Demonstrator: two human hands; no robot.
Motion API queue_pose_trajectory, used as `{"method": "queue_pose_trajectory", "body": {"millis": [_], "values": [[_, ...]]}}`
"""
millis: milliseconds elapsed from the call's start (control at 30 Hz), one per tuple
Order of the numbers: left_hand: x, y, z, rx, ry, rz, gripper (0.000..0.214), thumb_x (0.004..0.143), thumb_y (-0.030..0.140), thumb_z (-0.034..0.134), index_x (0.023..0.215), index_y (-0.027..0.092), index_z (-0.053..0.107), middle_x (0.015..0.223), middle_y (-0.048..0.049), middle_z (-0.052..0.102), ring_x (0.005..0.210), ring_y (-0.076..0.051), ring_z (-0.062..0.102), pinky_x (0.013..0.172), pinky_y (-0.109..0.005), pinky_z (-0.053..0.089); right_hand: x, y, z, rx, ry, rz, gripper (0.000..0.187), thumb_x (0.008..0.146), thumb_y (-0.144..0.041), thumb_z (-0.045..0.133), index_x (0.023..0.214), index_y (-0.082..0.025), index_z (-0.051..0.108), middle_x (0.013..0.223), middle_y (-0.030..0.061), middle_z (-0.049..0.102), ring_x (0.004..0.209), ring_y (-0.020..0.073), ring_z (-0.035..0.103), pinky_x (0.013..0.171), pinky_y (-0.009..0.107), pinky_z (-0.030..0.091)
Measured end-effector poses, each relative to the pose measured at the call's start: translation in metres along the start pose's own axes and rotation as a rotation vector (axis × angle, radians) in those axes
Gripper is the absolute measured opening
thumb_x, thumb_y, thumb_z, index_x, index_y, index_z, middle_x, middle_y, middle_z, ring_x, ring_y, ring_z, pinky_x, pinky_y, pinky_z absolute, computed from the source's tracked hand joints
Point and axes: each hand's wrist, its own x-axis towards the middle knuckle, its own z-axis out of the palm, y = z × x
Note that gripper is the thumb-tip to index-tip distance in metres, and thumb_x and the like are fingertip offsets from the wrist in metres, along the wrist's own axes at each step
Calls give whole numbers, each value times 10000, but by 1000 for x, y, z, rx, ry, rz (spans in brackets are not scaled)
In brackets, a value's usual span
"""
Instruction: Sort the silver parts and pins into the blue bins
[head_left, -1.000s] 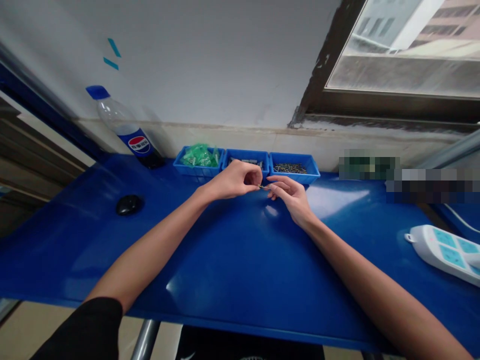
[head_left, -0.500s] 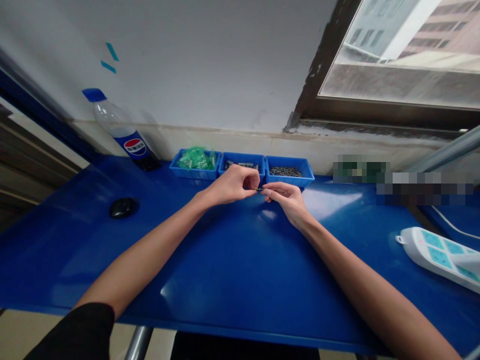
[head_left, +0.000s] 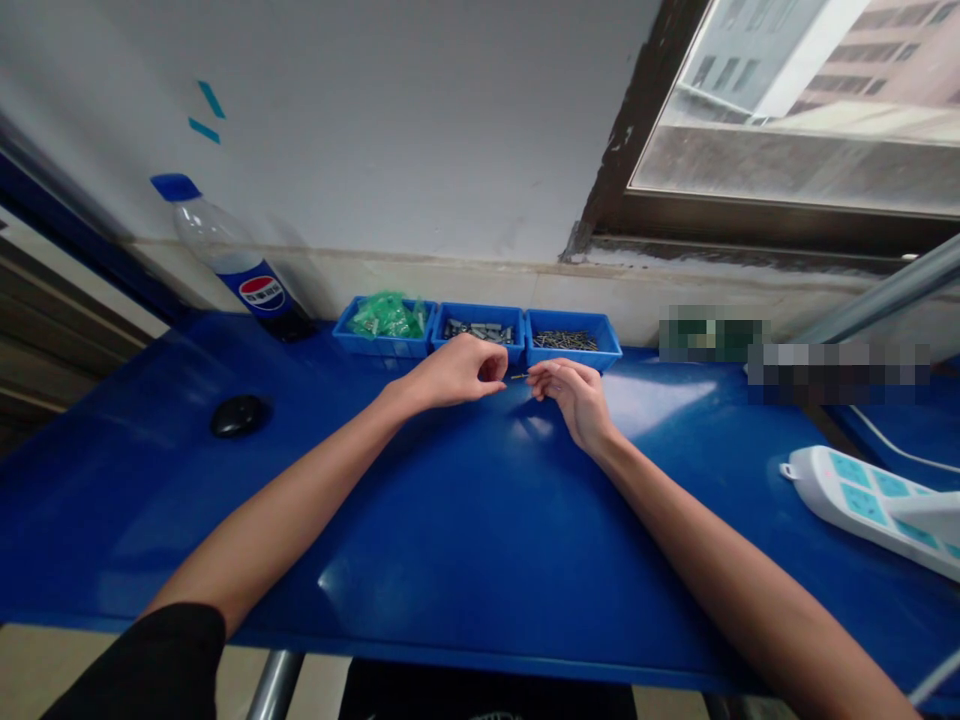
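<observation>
Over the blue table, in front of several small bins, my two hands face each other a short way apart. The fingertips of my right hand (head_left: pixel 574 395) pinch a thin, small metal screw (head_left: pixel 519 376), which points left toward my other hand. My left hand (head_left: pixel 465 370) has its fingers curled round toward the thumb; what they hold, if anything, I cannot make out. Just behind the hands stand a blue bin of grey metal-looking parts (head_left: pixel 436 338) and, to its right, a blue bin of long thin screws (head_left: pixel 577 358).
At the left of the row is a blue bin with green plastic bags (head_left: pixel 386 345). A cola bottle (head_left: pixel 259 290) stands at the back left, a black mouse (head_left: pixel 236 415) nearer. A white power strip (head_left: pixel 814 480) lies at the right. Wall and window rise behind the table (head_left: pixel 450 560).
My hands have drawn slightly apart, and the screw now shows in the gap, held from the right. Before, the fingertips of both hands met at it. The view has shifted slightly.
</observation>
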Motion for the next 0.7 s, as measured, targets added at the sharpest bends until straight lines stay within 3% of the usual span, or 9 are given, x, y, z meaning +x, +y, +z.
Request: {"method": "queue_pose_trajectory", "body": {"millis": [100,167,267,333,467,600,700], "values": [[0,-2,1,30,-21,-17,135,834,231,701,727,155,670,660,-12,662,608,-124,579,587,-241,363,-1,-2,0,6,70,-49,305,831,-354,653,1072,-227,790,1171,100,774,750,181,660,673,332,531],[0,-3,2,39,-37,-22,151,843,245,704,726,157,672,652,-8,657,601,-122,577,578,-243,347,-1,-2,-1,0,99,-78,433,817,-326,640,1233,-265,741,1417,96,675,842,193,685,703,335,545],[-1,-3,2,49,-47,-33,175,854,260,707,717,158,669,647,-4,650,591,-120,567,569,-248,331,-1,-1,-1,-10,102,-95,523,804,-309,642,1325,-297,683,1526,84,591,879,193,696,719,335,552],[-1,-4,2,59,-73,-46,199,856,271,711,699,159,662,639,-2,642,577,-118,555,562,-252,320,-1,1,-1,-31,88,-93,459,814,-321,650,1268,-286,702,1432,85,659,838,185,688,715,336,550],[-3,-4,3,88,-172,-84,210,853,294,718,695,163,675,639,-4,651,572,-123,554,555,-254,309,-1,5,-1,-125,49,-109,203,870,-396,670,937,-230,764,999,69,770,735,185,644,679,331,519],[-6,-5,4,127,-222,-93,236,896,316,673,709,171,672,664,-15,673,585,-136,565,564,-260,313,-2,7,0,-269,-16,-140,366,914,-476,662,647,-225,669,664,25,653,601,171,554,613,325,453],[-10,-8,4,140,-220,-101,241,931,321,631,745,176,680,680,-23,678,592,-146,569,572,-265,316,-4,8,2,-396,-33,-154,492,925,-526,654,554,-231,525,540,-12,505,527,147,445,551,312,361]]}}
